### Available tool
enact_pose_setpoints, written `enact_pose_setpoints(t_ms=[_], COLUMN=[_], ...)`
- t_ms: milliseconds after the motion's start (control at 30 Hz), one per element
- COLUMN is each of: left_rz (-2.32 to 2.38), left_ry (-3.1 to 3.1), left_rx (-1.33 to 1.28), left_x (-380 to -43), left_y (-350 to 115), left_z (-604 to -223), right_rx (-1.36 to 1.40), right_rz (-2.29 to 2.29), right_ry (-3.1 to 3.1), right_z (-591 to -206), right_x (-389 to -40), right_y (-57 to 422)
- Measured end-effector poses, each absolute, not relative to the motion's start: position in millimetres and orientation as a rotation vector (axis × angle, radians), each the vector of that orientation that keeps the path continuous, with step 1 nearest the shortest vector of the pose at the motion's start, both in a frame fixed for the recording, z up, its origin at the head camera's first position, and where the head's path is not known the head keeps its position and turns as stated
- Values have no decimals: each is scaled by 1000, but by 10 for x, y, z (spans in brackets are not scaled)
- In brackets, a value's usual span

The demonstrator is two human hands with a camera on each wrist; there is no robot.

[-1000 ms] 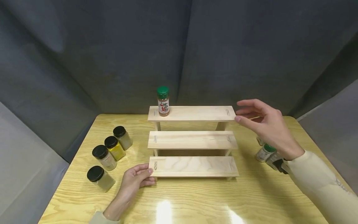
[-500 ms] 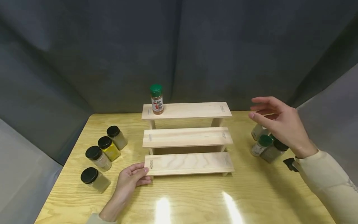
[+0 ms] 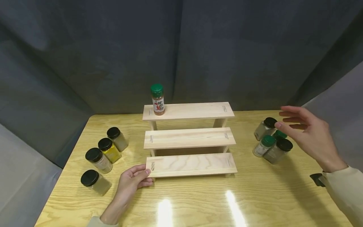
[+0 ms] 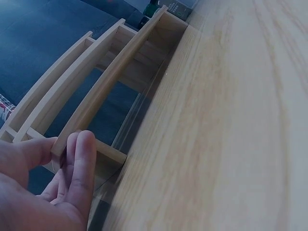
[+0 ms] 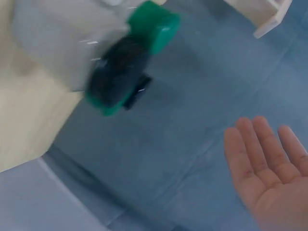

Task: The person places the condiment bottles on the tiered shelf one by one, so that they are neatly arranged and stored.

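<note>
A three-step wooden spice rack (image 3: 191, 164) stands mid-table. My left hand (image 3: 131, 180) pinches the left end of its lowest board; in the left wrist view the thumb lies on one face and the fingers (image 4: 82, 163) on the other. On the top step, at the left, stands a green-lidded spice jar (image 3: 158, 100) with reddish contents. My right hand (image 3: 312, 138) is in the air at the right, fingers apart and holding nothing. Just left of it sit a black-lidded jar (image 3: 265, 128), a green-lidded jar (image 3: 263, 146) and another black-lidded jar (image 3: 278, 151). A second green lid (image 3: 280, 134) shows partly behind them.
Down the left side of the table (image 3: 181, 201) several black-lidded jars stand in a slanted row, among them a yellow one (image 3: 110, 150) and a pale one (image 3: 97, 183). A dark curtain (image 3: 127, 56) hangs behind the table.
My right hand has moved from the rack's top right end out to the right, uncovering the jars there. The left hand keeps its pinch on the rack. The head view has shifted slightly.
</note>
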State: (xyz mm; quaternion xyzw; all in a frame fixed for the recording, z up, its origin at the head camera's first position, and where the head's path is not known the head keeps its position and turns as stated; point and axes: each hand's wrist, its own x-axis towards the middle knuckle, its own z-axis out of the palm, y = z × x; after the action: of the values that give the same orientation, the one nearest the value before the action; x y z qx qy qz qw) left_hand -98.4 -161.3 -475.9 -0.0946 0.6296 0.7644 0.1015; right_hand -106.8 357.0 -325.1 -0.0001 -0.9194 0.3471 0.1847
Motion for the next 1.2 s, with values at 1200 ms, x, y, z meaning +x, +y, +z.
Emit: enact_pose_setpoints(t_ms=[1200], left_rz=[2208], left_ry=[1885], left_rx=[-279], left_x=[-987], left_y=[-1632], left_z=[-4769], right_rx=[-297], right_rz=[1254], right_ry=[-2691], right_z=[-4471], right_x=[-744], right_y=[4268])
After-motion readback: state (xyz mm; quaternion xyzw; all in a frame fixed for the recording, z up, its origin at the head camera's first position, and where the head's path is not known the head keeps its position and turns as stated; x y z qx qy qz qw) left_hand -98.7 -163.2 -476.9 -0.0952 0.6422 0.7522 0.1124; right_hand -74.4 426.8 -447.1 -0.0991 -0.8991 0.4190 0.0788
